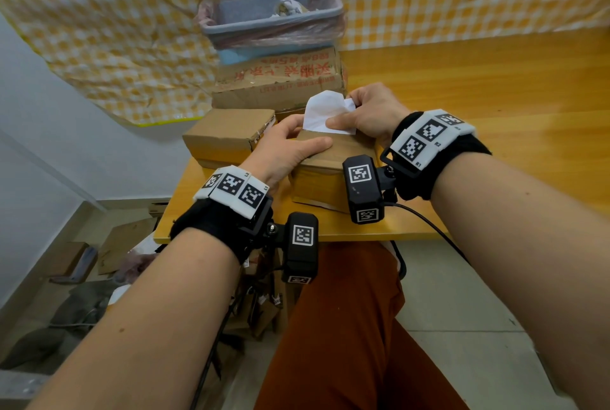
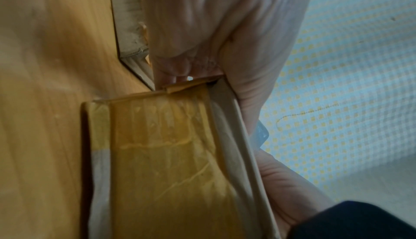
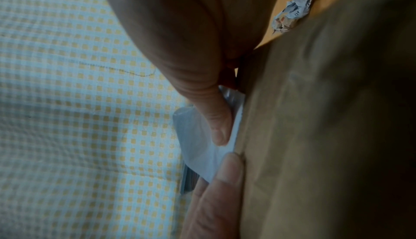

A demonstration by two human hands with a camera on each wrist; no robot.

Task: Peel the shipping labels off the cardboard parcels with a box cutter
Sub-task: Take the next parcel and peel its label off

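Box cutter nowhere visible; both wrist views blurred. Counter (image 1: 495, 86) carrying all parcels. Stack of printed cardboard boxes (image 1: 280, 79) behind held parcel, topped by lined bin (image 1: 274, 20). Second parcel (image 1: 227, 135) just left of held parcel. Held parcel (image 1: 330, 162) near counter's front edge, long axis running toward stack. Left hand (image 1: 290, 148) resting on parcel top, thumb straight, fingers over far edge: grip pressing, not clenched. Right hand (image 1: 369, 112) grip pinching white label (image 1: 323, 112), lifted upright off parcel's far end, lower edge hidden behind thumb. Crumpled scrap (image 3: 294, 6) beside parcel.
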